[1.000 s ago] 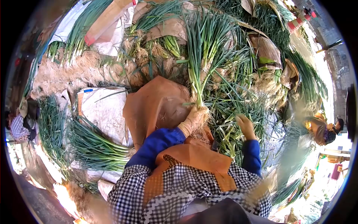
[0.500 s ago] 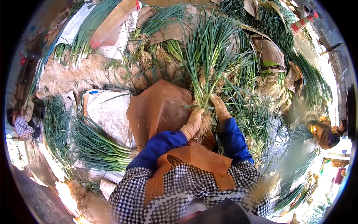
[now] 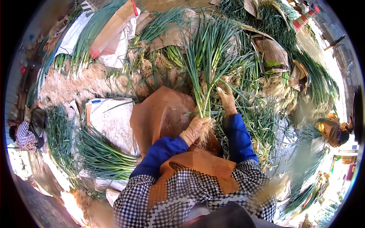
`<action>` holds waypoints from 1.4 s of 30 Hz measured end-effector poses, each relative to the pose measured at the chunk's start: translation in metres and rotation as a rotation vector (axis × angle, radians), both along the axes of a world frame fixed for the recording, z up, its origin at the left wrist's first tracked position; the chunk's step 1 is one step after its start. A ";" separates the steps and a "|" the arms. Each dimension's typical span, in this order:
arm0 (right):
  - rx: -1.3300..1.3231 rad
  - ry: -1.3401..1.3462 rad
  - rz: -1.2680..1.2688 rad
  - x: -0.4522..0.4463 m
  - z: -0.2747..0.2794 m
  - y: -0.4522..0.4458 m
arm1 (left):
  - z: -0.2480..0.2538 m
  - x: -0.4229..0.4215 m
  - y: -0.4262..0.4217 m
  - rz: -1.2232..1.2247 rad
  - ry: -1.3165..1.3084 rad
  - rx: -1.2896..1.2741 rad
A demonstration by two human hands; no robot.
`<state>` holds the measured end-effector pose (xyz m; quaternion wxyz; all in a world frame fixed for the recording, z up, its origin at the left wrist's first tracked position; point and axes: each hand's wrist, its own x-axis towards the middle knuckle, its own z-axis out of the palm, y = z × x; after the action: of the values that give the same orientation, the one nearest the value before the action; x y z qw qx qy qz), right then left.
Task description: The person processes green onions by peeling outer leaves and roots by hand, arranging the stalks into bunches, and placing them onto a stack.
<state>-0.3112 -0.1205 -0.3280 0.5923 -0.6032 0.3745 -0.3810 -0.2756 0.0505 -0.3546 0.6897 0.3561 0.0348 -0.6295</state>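
Since half a second ago, our right hand (image 3: 227,100) has risen a little and come away from the lower stems, while our left hand (image 3: 194,130) has stayed low around them. Seen from the head view, the left hand is closed, gripping a bunch of green onions (image 3: 207,68) just above its roots (image 3: 205,137), near the centre of the frame. We see the bunch standing nearly upright in the picture, its leaves fanning out toward the top edge and its pale roots hanging below the fist. Our right hand is open, thumb and fingers apart, just beside the stems on their right; we cannot tell whether a fingertip touches a leaf.

Left of the bunch, a brown sheet (image 3: 161,114) bulges up in the middle of the frame, and beyond it lies a dirty white sack (image 3: 110,121). Another bunch (image 3: 106,155) lies below that sack, its leaves pointing left. Loose greens (image 3: 262,117) are heaped right of our right hand. Across the upper left we see a long row of pale roots (image 3: 76,81); a brown cover (image 3: 272,53) lies over greens at the upper right, with a red-and-white cone (image 3: 303,21) farther up. One person (image 3: 26,135) appears at the left edge and another person (image 3: 332,131) at the right edge.
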 end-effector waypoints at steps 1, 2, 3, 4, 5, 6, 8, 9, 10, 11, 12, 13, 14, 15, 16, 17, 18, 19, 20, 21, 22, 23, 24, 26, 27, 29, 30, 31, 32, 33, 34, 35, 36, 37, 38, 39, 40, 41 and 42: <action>0.102 0.097 0.206 0.003 0.014 -0.004 | 0.006 0.001 0.000 -0.021 -0.012 0.022; 0.203 0.193 0.415 0.004 0.025 -0.010 | 0.008 0.002 0.002 -0.041 -0.025 0.045; 0.294 0.338 0.623 0.009 -0.004 -0.032 | -0.001 0.007 0.004 -0.136 -0.046 0.030; 0.246 0.372 0.760 0.014 -0.028 -0.047 | -0.001 0.011 0.009 -0.134 -0.056 0.028; 0.255 0.329 0.736 0.010 0.002 -0.045 | 0.000 0.016 0.015 -0.164 -0.029 -0.032; 0.265 0.287 0.712 0.004 0.032 -0.045 | 0.000 0.021 0.019 -0.194 -0.001 -0.092; 0.313 0.127 0.412 -0.008 0.084 -0.043 | 0.017 0.025 0.026 -0.163 -0.034 -0.060; 0.523 -0.226 0.583 -0.033 0.068 -0.087 | 0.020 0.026 0.030 -0.167 -0.044 -0.058; 0.540 -0.460 0.306 -0.048 0.065 -0.110 | 0.022 0.026 0.033 -0.173 -0.053 -0.057; 0.535 -0.576 0.139 -0.079 0.086 -0.126 | 0.023 0.025 0.034 -0.182 -0.060 -0.058; 0.506 -0.686 -0.020 -0.110 0.108 -0.141 | 0.018 0.025 0.035 -0.191 -0.055 -0.058; 0.513 -0.918 0.068 -0.144 0.117 -0.167 | 0.009 0.026 0.035 -0.202 -0.100 -0.053; 0.537 -1.142 0.179 -0.179 0.125 -0.194 | 0.004 0.027 0.036 -0.212 -0.145 -0.051; 0.057 -0.827 0.412 -0.235 0.103 -0.237 | 0.017 0.032 0.036 -0.280 -0.079 0.030; -0.010 -0.624 0.098 -0.270 0.104 -0.245 | 0.017 0.032 0.037 -0.285 -0.073 0.027; -0.079 -0.247 -0.190 -0.294 0.087 -0.239 | 0.015 0.033 0.037 -0.287 -0.083 0.010; -0.142 0.426 -0.318 -0.308 0.062 -0.228 | 0.012 0.033 0.036 -0.286 -0.092 -0.008; -0.243 1.117 -0.243 -0.312 0.036 -0.206 | 0.007 0.032 0.035 -0.287 -0.075 -0.033; -0.332 1.492 -0.058 -0.302 0.015 -0.175 | 0.002 0.029 0.034 -0.287 -0.068 -0.032; -0.400 1.459 0.124 -0.283 0.001 -0.138 | 0.000 0.027 0.030 -0.256 -0.066 -0.052; -0.368 1.134 0.305 -0.256 -0.010 -0.101 | -0.003 0.023 0.029 -0.227 -0.064 -0.066; -0.290 0.745 0.489 -0.222 -0.019 -0.066 | -0.005 0.020 0.029 -0.240 -0.060 -0.053; 0.375 0.596 0.388 -0.140 0.063 0.018 | -0.006 0.020 0.026 -0.297 -0.051 -0.060; 0.313 0.314 0.597 -0.095 0.031 0.069 | 0.027 0.013 0.021 -0.285 -0.051 -0.016; 0.354 0.095 0.555 -0.075 0.009 0.081 | 0.029 0.008 0.023 -0.224 -0.049 -0.005; 0.428 -0.013 0.352 -0.060 -0.001 0.077 | 0.018 0.016 0.029 -0.188 -0.494 -0.125; 0.479 -0.051 0.277 -0.059 -0.004 0.063 | 0.007 0.033 0.045 -0.295 0.151 -0.400; 0.447 -0.196 0.181 -0.061 -0.009 0.045 | 0.046 0.034 0.050 -0.189 0.098 -0.350; 0.431 -0.240 0.158 -0.073 -0.024 0.021 | 0.079 0.035 0.055 -0.084 0.050 -0.295; 0.410 -0.155 0.182 -0.075 -0.023 0.012 | 0.069 0.044 0.061 -0.061 -0.042 -0.435; 0.388 -0.067 0.208 -0.077 -0.019 0.007 | 0.087 0.040 0.059 0.020 -0.116 -0.269; 0.356 -0.020 0.254 -0.066 0.004 0.027 | 0.081 0.035 0.051 0.002 -0.050 -0.211; 0.344 -0.027 0.359 -0.056 -0.008 0.042 | 0.066 0.030 0.044 -0.021 0.017 -0.152; 0.070 0.243 0.497 -0.045 -0.021 0.055 | 0.036 0.023 0.039 -0.088 0.114 -0.141; -0.215 0.512 0.622 -0.036 -0.026 0.061 | 0.006 0.016 0.033 -0.155 0.209 -0.123; -0.147 0.473 0.590 -0.031 -0.015 0.061 | 0.024 0.007 0.026 -0.114 0.145 -0.040; -0.076 0.433 0.561 -0.025 -0.004 0.058 | 0.038 0.003 0.023 -0.071 0.081 0.046; 0.113 0.298 0.399 -0.017 -0.017 0.045 | 0.035 0.015 0.027 -0.142 0.226 -0.067; 0.126 0.547 0.253 -0.012 -0.029 0.028 | 0.032 0.032 0.034 -0.210 0.372 -0.177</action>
<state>-0.3233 -0.0920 -0.3570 0.5482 -0.6873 0.4649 -0.1039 -0.2441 0.0844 -0.3225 0.6306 0.1734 0.0688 -0.7533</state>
